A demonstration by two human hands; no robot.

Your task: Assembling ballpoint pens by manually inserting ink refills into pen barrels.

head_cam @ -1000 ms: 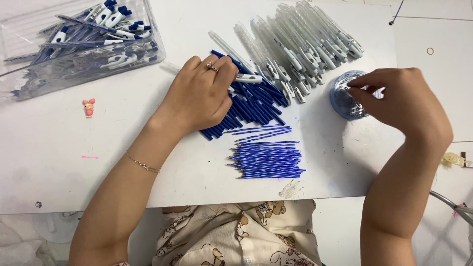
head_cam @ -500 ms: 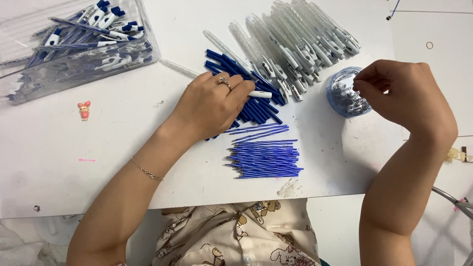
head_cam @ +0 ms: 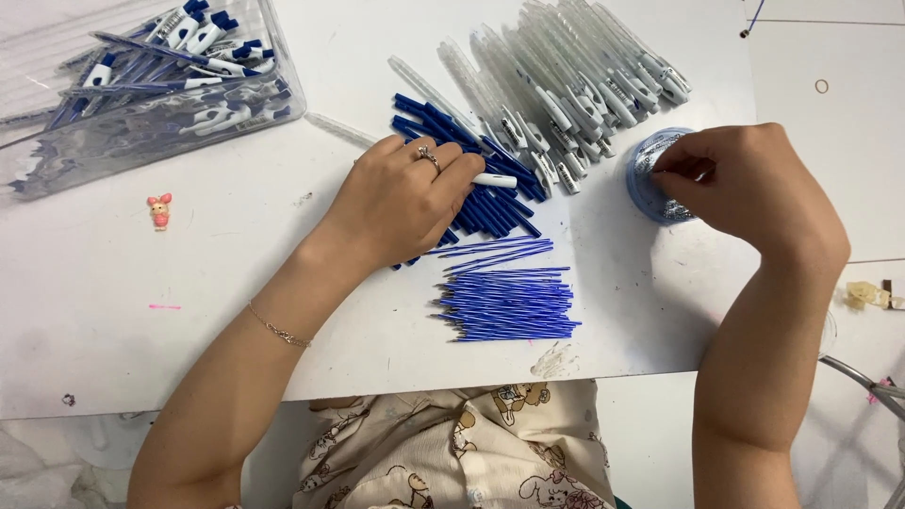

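Observation:
My left hand [head_cam: 405, 203] rests on a heap of dark blue pen parts [head_cam: 471, 174] on the white table [head_cam: 141, 311], its fingers closed on a clear pen barrel with a white end [head_cam: 497, 180]. Over at the right, my right hand [head_cam: 754, 188] reaches into a small round blue dish [head_cam: 644, 174] of tiny parts, fingertips pinched together; what they pinch is hidden. A bundle of thin blue refills [head_cam: 509, 303] lies in front of the left hand. Clear pen barrels [head_cam: 575, 71] are piled at the back.
A clear plastic tray [head_cam: 151, 85] of assembled blue-and-white pens stands at the back left. A small pink figure [head_cam: 159, 210] lies on the table near it. A small ring [head_cam: 822, 86] sits at the far right. The table's front edge runs just below the refills.
The view has shifted slightly. My left hand slid a little right over the blue parts with the barrel. My right hand dipped lower into the blue dish.

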